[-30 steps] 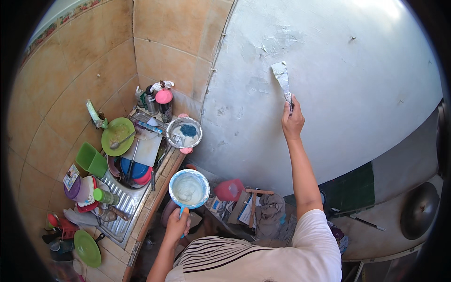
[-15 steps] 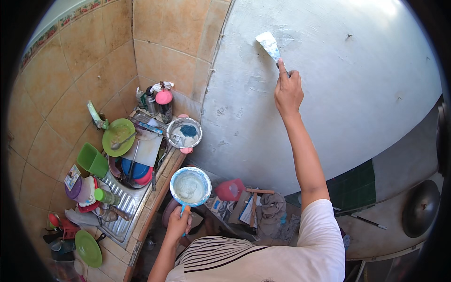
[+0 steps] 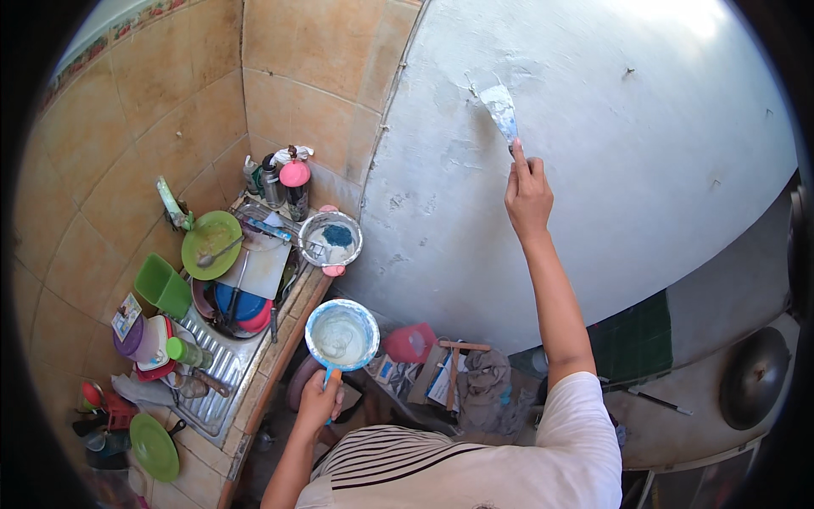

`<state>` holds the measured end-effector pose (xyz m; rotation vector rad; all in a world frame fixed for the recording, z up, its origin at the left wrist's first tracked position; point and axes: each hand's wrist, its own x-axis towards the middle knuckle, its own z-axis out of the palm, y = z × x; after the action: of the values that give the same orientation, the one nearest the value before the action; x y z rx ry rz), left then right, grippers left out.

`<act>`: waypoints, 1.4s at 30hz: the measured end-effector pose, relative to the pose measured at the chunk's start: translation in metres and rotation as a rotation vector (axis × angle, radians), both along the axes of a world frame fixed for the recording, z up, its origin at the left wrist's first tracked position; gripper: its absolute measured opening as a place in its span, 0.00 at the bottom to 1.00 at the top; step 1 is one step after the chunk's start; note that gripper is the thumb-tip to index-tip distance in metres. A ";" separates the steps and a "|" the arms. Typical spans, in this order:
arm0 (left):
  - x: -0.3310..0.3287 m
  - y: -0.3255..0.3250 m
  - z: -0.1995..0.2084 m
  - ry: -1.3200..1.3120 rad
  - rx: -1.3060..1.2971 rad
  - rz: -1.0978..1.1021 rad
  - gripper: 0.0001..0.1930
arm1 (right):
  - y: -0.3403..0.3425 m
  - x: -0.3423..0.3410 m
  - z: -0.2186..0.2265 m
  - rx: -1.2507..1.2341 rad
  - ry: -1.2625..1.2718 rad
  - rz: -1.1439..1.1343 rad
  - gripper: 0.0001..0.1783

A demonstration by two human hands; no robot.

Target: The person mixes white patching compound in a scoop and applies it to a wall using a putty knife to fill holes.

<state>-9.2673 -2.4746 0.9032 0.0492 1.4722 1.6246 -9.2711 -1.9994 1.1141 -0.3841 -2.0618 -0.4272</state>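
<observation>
With my right arm stretched out, my right hand point(image 3: 529, 195) is closed round the handle of a putty knife point(image 3: 501, 112). White paste covers its blade, which lies at the pale grey wall point(image 3: 577, 170). Small fresh smears show on the wall just above and left of the blade. Lower down, my left hand point(image 3: 320, 399) grips the blue handle of a round dipper point(image 3: 342, 334). The dipper is partly filled with a thick whitish paste, and its rim is smeared white.
On the counter at left stand a pot point(image 3: 331, 240) with whitish and blue contents, a green plate point(image 3: 211, 245), a metal sink drainboard point(image 3: 219, 356) and stacked dishes. Below the wall lie a pink container point(image 3: 410, 343) and grey cloth point(image 3: 487, 390). A dark wok point(image 3: 757, 378) is at right.
My right hand and the putty knife have moved down and slightly right along the wall, leaving a smear above. My left hand and the dipper have hardly moved.
</observation>
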 end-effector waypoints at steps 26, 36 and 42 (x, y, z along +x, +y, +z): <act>-0.006 0.002 0.006 0.013 0.013 0.018 0.13 | 0.040 -0.014 -0.023 -0.061 -0.062 -0.138 0.35; 0.002 0.020 0.002 0.023 -0.071 -0.010 0.12 | 0.031 -0.013 -0.009 -0.005 0.012 0.093 0.34; 0.003 0.049 0.015 0.021 -0.078 -0.017 0.13 | 0.032 -0.019 -0.007 -0.114 -0.054 -0.025 0.35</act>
<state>-9.2643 -2.4254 0.9184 0.0350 1.5463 1.5553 -9.2898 -1.9676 1.1068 -0.4713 -2.1424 -0.3388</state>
